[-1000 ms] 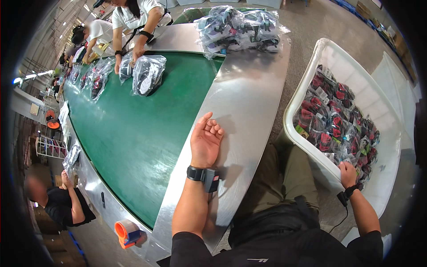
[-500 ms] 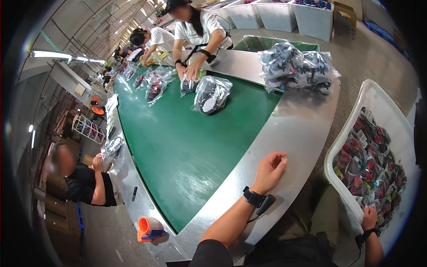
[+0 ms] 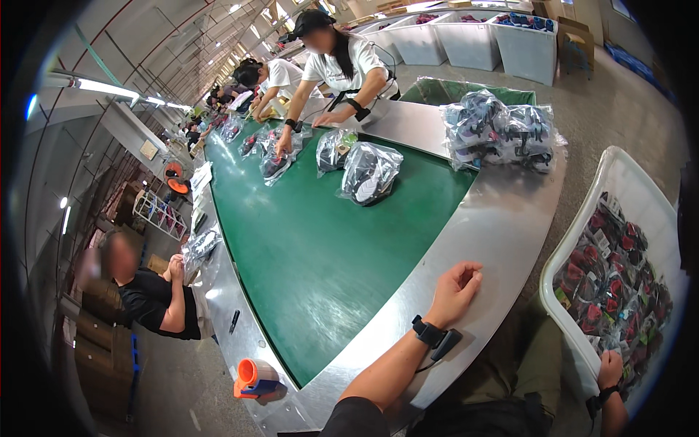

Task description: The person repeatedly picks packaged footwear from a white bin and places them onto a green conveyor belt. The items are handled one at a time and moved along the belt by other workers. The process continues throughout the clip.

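My left hand (image 3: 455,291) rests over the metal border (image 3: 502,226) of the green conveyor belt (image 3: 328,262), fingers loosely curled with nothing seen in them. Down at the right, my right hand (image 3: 610,369) is closed at the near rim of a white bin (image 3: 547,291). What its fingers hold, if anything, is hidden. The bin contains many clear-bagged red and black shoes (image 3: 611,269), which lie right beside that hand. On the belt ahead sit a bagged black-and-white shoe (image 3: 370,173) and another bagged dark shoe (image 3: 335,151).
Bagged purple-grey shoes (image 3: 499,131) are piled on the border's far right corner. Across the belt a person in white (image 3: 349,73) touches a bagged red shoe (image 3: 275,166). At left stand an orange-and-blue tape dispenser (image 3: 255,379), a black pen (image 3: 234,321) and a person in black (image 3: 156,298).
My view has shifted slightly, so everything sits lower and further right. The person across has moved one hand from the dark bagged shoe to a red one. My hands keep their places.
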{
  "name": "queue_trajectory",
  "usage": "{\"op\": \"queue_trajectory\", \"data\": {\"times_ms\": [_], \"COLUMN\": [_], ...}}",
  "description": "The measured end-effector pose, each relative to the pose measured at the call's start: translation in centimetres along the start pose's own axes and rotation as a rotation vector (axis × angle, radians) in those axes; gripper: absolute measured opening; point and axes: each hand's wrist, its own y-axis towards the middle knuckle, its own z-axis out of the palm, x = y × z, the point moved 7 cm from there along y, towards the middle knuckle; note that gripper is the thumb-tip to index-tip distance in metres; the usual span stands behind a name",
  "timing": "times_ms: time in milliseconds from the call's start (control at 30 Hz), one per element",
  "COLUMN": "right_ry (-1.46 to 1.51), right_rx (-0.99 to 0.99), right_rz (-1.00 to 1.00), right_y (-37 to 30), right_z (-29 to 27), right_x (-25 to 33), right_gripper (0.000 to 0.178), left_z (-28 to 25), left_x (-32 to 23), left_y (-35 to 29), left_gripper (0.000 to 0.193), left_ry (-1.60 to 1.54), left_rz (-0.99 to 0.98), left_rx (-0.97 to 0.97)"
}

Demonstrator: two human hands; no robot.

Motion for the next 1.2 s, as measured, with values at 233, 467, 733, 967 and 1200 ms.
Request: {"op": "queue_trajectory", "data": {"times_ms": [233,467,733,967,1200], "right_ry": [0.024,0.012,0.031,0.064,0.049], "right_rx": [0.015,-0.006,-0.005,-0.007,0.004], "right_rz": [0.009,-0.012,-0.005,0.020,0.000], "right_y": [0.05,0.02,-0.02,0.00,0.06], "right_z": [0.25,0.19,0.01,0.06,0.04], "right_x": [-0.45,-0.50,-0.19,-0.31,-0.22], "right_gripper": [0.037,0.037,0.037,0.036,0.036], "left_z": [-0.04,-0.03,-0.02,-0.04,-0.11], "left_x": [0.44,0.24,0.10,0.29,0.20], "left_y": [0.04,-0.04,-0.03,-0.03,-0.04], "left_gripper": [0.024,0.024,0.022,0.022,0.023], "left_ry": [0.007,0.029,0.026,0.058,0.056], "left_rz": [0.003,-0.002,0.001,-0.006,-0.008], "left_rx": [0.008,-0.001,-0.001,-0.005,0.007]}}
